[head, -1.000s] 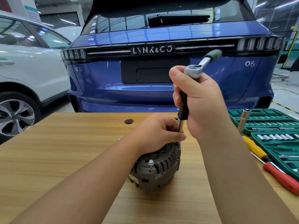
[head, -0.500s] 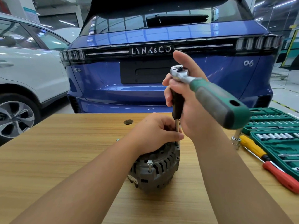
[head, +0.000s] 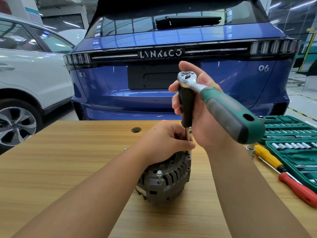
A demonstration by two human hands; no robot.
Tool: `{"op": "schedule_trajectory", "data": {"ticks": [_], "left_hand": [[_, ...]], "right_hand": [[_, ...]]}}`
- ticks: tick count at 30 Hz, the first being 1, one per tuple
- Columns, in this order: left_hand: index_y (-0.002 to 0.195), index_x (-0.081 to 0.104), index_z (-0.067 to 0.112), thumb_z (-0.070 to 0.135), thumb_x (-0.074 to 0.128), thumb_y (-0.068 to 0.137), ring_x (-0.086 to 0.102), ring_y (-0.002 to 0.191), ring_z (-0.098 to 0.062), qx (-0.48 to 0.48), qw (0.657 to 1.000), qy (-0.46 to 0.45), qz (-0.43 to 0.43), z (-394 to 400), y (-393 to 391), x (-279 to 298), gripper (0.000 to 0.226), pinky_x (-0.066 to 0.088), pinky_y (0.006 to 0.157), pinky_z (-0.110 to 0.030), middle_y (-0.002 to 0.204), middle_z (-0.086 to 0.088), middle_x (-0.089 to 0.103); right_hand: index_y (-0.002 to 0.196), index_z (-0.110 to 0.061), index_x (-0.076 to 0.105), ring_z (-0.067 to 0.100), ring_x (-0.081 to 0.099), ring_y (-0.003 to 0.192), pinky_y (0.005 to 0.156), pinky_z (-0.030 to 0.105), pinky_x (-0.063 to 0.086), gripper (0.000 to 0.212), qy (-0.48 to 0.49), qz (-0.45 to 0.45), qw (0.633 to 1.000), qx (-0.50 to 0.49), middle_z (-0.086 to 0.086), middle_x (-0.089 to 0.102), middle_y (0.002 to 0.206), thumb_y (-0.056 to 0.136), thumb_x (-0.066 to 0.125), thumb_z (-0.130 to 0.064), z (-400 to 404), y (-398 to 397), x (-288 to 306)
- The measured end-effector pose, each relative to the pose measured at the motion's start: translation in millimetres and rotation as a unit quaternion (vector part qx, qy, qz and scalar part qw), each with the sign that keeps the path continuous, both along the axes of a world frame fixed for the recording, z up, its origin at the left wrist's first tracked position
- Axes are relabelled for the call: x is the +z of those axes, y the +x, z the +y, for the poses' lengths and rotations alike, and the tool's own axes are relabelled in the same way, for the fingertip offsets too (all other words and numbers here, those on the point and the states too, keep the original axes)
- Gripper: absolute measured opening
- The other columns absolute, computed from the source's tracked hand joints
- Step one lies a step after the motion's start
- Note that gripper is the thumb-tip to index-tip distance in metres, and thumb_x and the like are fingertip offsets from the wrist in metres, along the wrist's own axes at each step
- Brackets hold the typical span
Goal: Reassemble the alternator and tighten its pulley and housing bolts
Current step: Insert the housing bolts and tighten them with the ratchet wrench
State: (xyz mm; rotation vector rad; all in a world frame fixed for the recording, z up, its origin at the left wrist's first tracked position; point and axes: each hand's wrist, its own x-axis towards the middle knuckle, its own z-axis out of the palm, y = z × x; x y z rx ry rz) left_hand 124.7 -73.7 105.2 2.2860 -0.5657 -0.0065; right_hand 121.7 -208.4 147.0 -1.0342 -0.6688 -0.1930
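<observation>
A person tightens a housing bolt on an alternator that stands on end near the middle of a wooden tabletop in a workshop, a blue car parked just behind. The right hand is wrapped round the black grip of an upright extension driver, its thumb over the head of a green-handled ratchet fitted on top; the ratchet's handle points toward the camera and to the right. The left hand rests on top of the alternator, thumb and fingers pinching the driver's steel shaft just above the housing rim, steadying it over a bolt that the fingers hide. The housing halves appear already mated. A second housing bolt on the near side stands well proud of its hole, by the look of it not yet run down, and a small fastener lies loose on the tabletop to the left of the alternator. The pulley end cannot be seen, so whether its nut is tight cannot be told. An open green socket case, a loose socket and two screwdrivers lie at the right edge
</observation>
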Motion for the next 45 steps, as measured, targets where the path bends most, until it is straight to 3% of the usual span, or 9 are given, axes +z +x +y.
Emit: {"op": "schedule_trajectory", "data": {"ticks": [5,9,11,15,25,30,37,41,45], "left_hand": [[0.084,0.071,0.042,0.042,0.08,0.086,0.065,0.076,0.004,-0.006,1.0,-0.003,-0.001,1,3,-2,0.009,0.052,0.068,-0.025,0.082,0.021,0.071],[0.085,0.072,0.042,0.045,0.075,0.09,0.065,0.08,0.002,-0.02,1.0,0.023,-0.005,-2,3,-2,0.006,0.049,0.069,-0.024,0.086,0.02,0.072],[0.086,0.072,0.041,0.047,0.075,0.09,0.064,0.08,0.006,-0.016,0.999,0.026,-0.008,-2,4,-2,0.007,0.046,0.065,-0.021,0.087,0.024,0.07],[0.089,0.073,0.039,0.046,0.075,0.089,0.065,0.079,0.005,-0.016,1.0,0.019,-0.002,0,5,-3,0.007,0.047,0.066,-0.024,0.086,0.022,0.071],[0.09,0.073,0.038,0.045,0.074,0.089,0.065,0.078,0.004,-0.007,1.0,0.023,-0.001,0,5,-3,0.007,0.048,0.067,-0.025,0.085,0.02,0.071],[0.087,0.072,0.039,0.046,0.076,0.087,0.064,0.077,0.007,0.006,1.0,0.024,-0.007,-1,5,-3,0.008,0.044,0.063,-0.024,0.083,0.022,0.07],[0.089,0.073,0.036,0.044,0.076,0.088,0.065,0.074,0.006,0.003,1.0,0.013,0.004,0,5,-2,0.008,0.045,0.065,-0.026,0.082,0.02,0.072],[0.085,0.073,0.042,0.039,0.078,0.088,0.066,0.075,0.003,-0.017,1.0,-0.012,-0.006,-1,4,-3,0.007,0.051,0.071,-0.027,0.081,0.019,0.073],[0.09,0.075,0.04,0.044,0.074,0.09,0.068,0.08,-0.002,-0.023,1.0,0.018,0.003,-2,2,-1,0.004,0.059,0.078,-0.034,0.087,0.016,0.074]], "right_hand": [[0.115,-0.016,0.063,0.014,0.053,0.064,0.058,0.025,0.046,0.029,0.022,0.009,0.998,-0.059,0.0,0.062,0.079,0.09,0.063,-0.03,4,-10,-1],[0.08,-0.011,0.067,0.015,0.031,0.054,0.049,0.03,0.03,0.016,0.011,0.013,0.97,-0.241,-0.001,0.041,0.061,0.088,0.076,-0.021,4,-13,1],[0.075,-0.019,0.069,0.014,0.032,0.052,0.048,0.028,0.03,0.015,0.02,0.047,0.977,-0.207,-0.002,0.041,0.061,0.088,0.075,-0.022,-2,-11,2],[0.112,-0.023,0.066,0.013,0.047,0.059,0.058,0.024,0.042,0.024,0.026,-0.013,0.999,-0.041,-0.001,0.055,0.078,0.091,0.066,-0.01,-6,-8,-2],[0.127,-0.029,0.056,0.017,0.051,0.064,0.062,0.03,0.044,0.043,-0.027,-0.077,0.994,-0.068,-0.002,0.064,0.081,0.09,0.053,-0.008,3,-14,-2],[0.117,-0.022,0.06,0.025,0.048,0.061,0.059,0.035,0.035,0.061,-0.016,0.015,1.0,0.009,0.008,0.064,0.081,0.059,0.061,-0.041,-1,-17,12],[0.129,-0.012,0.05,0.02,0.048,0.071,0.067,0.033,0.037,0.055,-0.045,-0.002,0.999,0.004,0.006,0.061,0.092,0.089,0.029,-0.043,2,-17,5],[0.12,-0.012,0.06,0.017,0.051,0.06,0.055,0.026,0.042,0.031,0.0,0.052,0.999,-0.009,0.002,0.064,0.077,0.096,0.052,-0.032,4,-14,7],[0.087,-0.006,0.065,0.013,0.034,0.053,0.049,0.024,0.033,0.024,0.023,0.008,0.974,-0.223,-0.006,0.045,0.06,0.083,0.076,-0.026,10,-16,-1]]}}
